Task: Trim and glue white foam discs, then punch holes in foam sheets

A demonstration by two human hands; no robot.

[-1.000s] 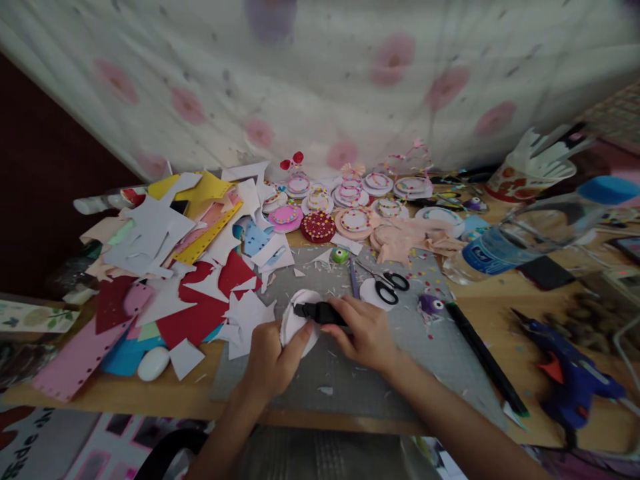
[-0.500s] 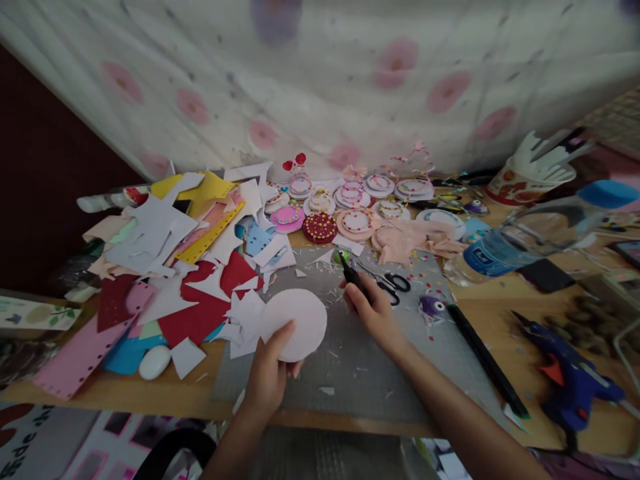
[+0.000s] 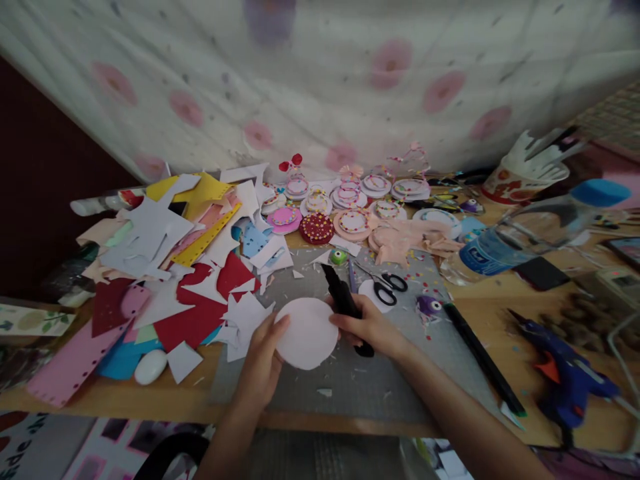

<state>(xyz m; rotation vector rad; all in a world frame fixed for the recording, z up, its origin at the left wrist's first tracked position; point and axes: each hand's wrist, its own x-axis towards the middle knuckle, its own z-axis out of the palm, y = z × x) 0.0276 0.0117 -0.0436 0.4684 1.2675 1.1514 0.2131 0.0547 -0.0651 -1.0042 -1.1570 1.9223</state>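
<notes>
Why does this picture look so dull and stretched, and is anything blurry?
Head view: dim light, no harsh glare; head view: the bottle at the right looks stretched and leaning, probably lens distortion; head view: slightly soft detail overall, though the outline of the white disc is easy to make out.

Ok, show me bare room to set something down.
The grey mat is mostly bare between the right forearm, purple toy and black stick; so is the wood between that stick and the blue glue gun. Left is crowded with paper offcuts, the back with decorated discs.
</notes>
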